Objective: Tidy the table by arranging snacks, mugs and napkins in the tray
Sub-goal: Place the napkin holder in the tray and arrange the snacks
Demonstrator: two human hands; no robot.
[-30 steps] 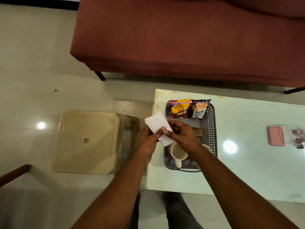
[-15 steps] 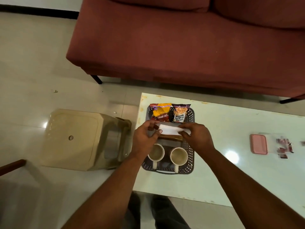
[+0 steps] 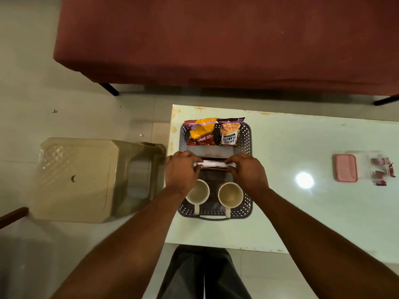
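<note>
A folded white napkin [image 3: 212,163] is held at its two ends, the left hand [image 3: 182,169] pinching one end and the right hand [image 3: 246,171] the other, fingers curled closed around it. It is held over the middle of a dark perforated tray [image 3: 247,134], just above what appears to be a brown holder [image 3: 216,168]; whether the napkin already rests in it cannot be told. Beyond the hands, two snack packets [image 3: 213,132] are stood side by side at the tray's far end. Nearer than the hands, two cream mugs [image 3: 230,194] are set upright, the left one partly hidden by the left wrist. A likely risk: if one end is released early, the soft napkin could unfold or droop toward a mug; a wrist lowered carelessly could also knock the left mug. The tray is set on a pale, glossy tabletop [image 3: 291,212] in which a ceiling light is reflected. Well to the right of the hands a pink box [image 3: 346,168] and some small red packets [image 3: 382,171] are left outside the tray. A beige plastic stool [image 3: 86,180] is seen left of the hands, a dark red sofa [image 3: 216,39] beyond, on a light tiled floor [image 3: 43,72].
</note>
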